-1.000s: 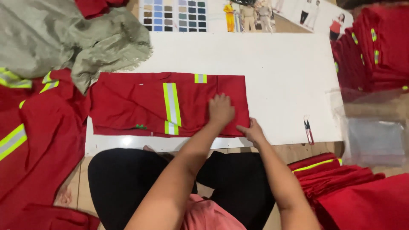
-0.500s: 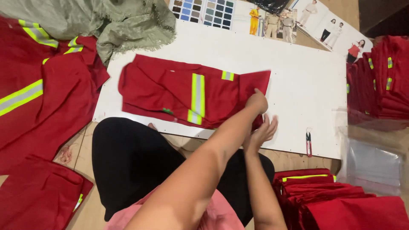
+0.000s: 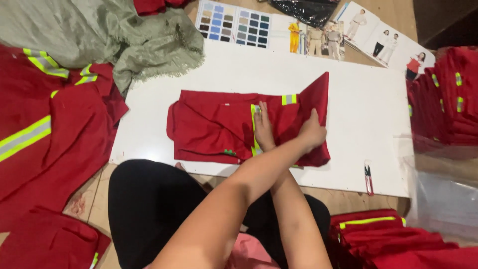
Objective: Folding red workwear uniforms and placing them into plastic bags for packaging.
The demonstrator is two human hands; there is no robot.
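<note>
Red work garment [image 3: 214, 127] with yellow-green reflective strips lies partly folded in the middle of a white surface [image 3: 368, 124], seen from above by the person kneeling at its near edge. The arms cross. The left hand [image 3: 312, 132] reaches over to the garment's right end and closes on the cloth there, where a flap stands lifted in a peak toward the far side. The right hand [image 3: 262, 127] lies flat and open, fingers together, pressing on the vertical reflective strip near the fold line. Loose red garments [image 3: 45, 144] spread over the floor to the left, partly under a grey-green cloth [image 3: 99, 35]. A tall stack of folded red garments [image 3: 445, 99] stands to the right, and another folded pile [image 3: 393, 236] lies near the right knee. A colour swatch card [image 3: 234, 22] and open catalogue pages [image 3: 358, 32] lie along the far edge of the surface, and a small pair of snips [image 3: 368, 177] lies near the right corner, apart from the garment. A likely fault from here: if the flat hand eases off the strip, the layers under it may slide and the fold come out crooked; the raised flap may also flop back if the grip slackens.
</note>
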